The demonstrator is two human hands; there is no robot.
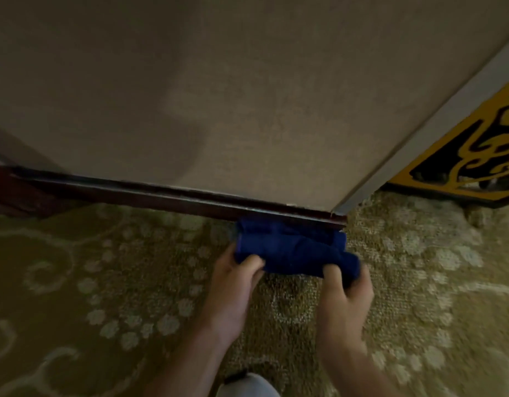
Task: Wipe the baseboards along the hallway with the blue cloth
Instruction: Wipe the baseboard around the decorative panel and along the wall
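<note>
I have the blue cloth [293, 250] bunched in both hands, low against the dark baseboard [190, 200] near the wall's corner. My left hand [233, 287] grips the cloth's left end, thumb curled over the top. My right hand [344, 296] grips the right end, fingers wrapped around it, a little blurred. The cloth's far edge touches the baseboard, just above the patterned carpet [104, 282]. A gold-and-black panel [462, 156] leans beyond the corner
</note>
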